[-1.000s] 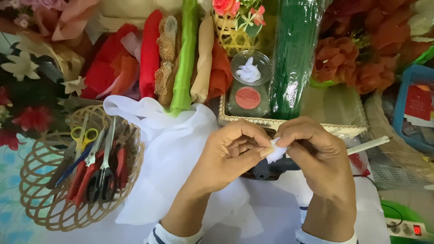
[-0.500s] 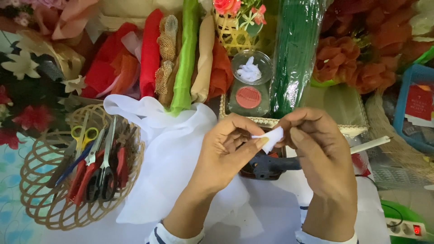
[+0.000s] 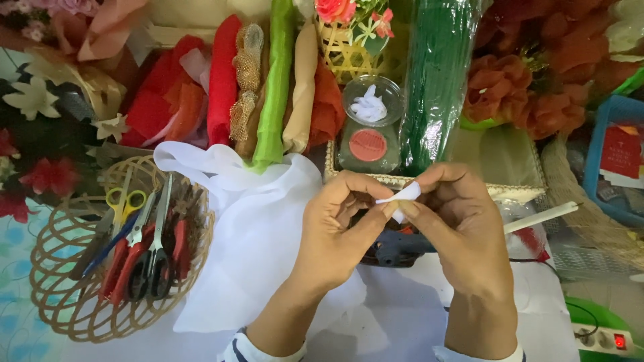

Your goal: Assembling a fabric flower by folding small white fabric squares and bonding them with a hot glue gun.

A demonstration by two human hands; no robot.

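Observation:
My left hand (image 3: 339,224) and my right hand (image 3: 456,221) meet over the middle of the table. Both pinch one small folded white piece of fabric (image 3: 401,197) between thumbs and fingertips. Below the hands lies a dark glue gun (image 3: 396,247) with a white glue stick (image 3: 540,217) pointing right. A large sheet of white sheer fabric (image 3: 241,228) is spread under and left of my left forearm.
A woven basket (image 3: 67,305) at the left holds scissors and pliers. Rolled fabrics in red, gold, green and beige (image 3: 265,87) stand at the back, next to a clear jar (image 3: 369,127) and a bundle of green wire stems (image 3: 436,74). Orange fabric flowers (image 3: 516,87) sit at right; a power strip (image 3: 600,335) lies bottom right.
Both hands have shifted the white piece slightly up and turned it between the fingers; its tip now sticks out above the fingertips. Nothing else moved.

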